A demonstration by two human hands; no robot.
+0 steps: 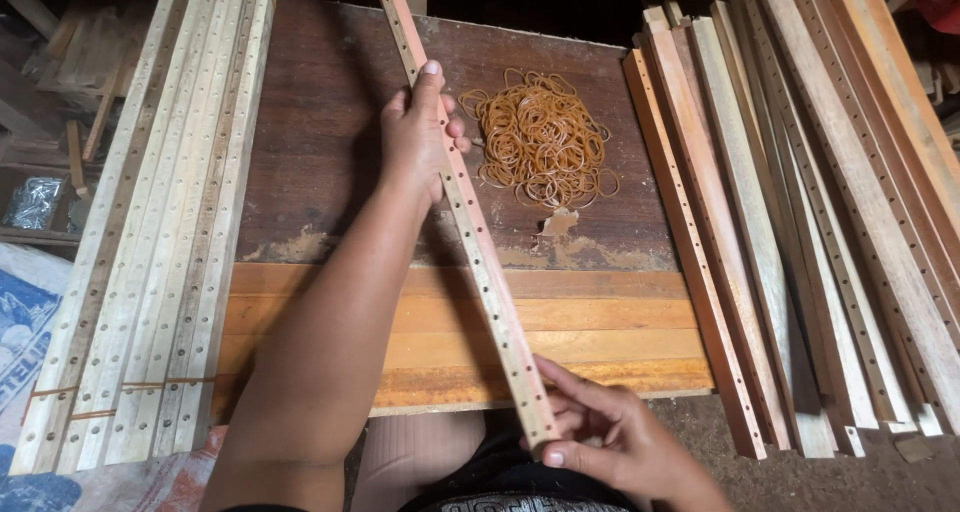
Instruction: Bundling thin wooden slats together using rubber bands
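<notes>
I hold a long wooden strip (478, 234) with a row of small holes down its length, lying slantwise over the dark wooden table (330, 142). My left hand (422, 132) is wrapped around the strip at its middle part, thumb stretched up along its edge, grasping it firmly. My right hand (610, 437) pinches the near end of the strip between thumb and fingers, close to my lap. Just to the right of my left hand, a heap of brown rubber bands (540, 137) lies on the table, apart from the strip. A bundle of pale drilled strips (150, 232) lies along the table's left side, tied with bands. More loose strips (800, 222), reddish and pale, lie stacked on the right.
</notes>
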